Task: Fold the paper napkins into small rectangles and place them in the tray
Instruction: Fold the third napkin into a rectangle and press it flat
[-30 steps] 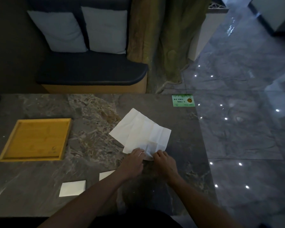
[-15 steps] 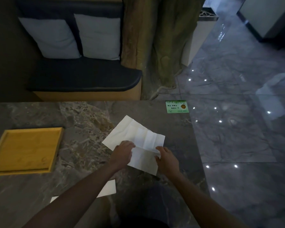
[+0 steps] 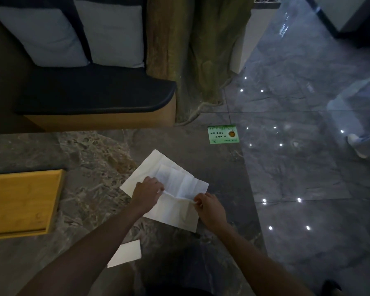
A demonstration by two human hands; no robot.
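Observation:
A white paper napkin [image 3: 175, 210] lies on the dark marble table, its far part lifted and bent over along a crease. My left hand [image 3: 146, 194] pinches the napkin at the left end of that crease. My right hand [image 3: 209, 207] pinches its right end. Under it a second unfolded napkin [image 3: 145, 169] sticks out towards the back left. A small folded napkin rectangle [image 3: 126, 253] rests near the table's front edge, partly behind my left forearm. The yellow wooden tray [image 3: 53, 199] sits at the left, cut off by the frame, with nothing visible in it.
A green card [image 3: 223, 134] lies at the table's far right corner. Behind the table is a dark bench seat [image 3: 94, 92] with two grey cushions and a trunk-like pillar [image 3: 197, 50]. To the right the table edge drops to glossy floor, where a person's white shoe [image 3: 356, 144] shows.
Both hands moved from the napkin's near corner to its middle and apart, and its far part is now raised along a crease. The view shifted, hiding more of the tray.

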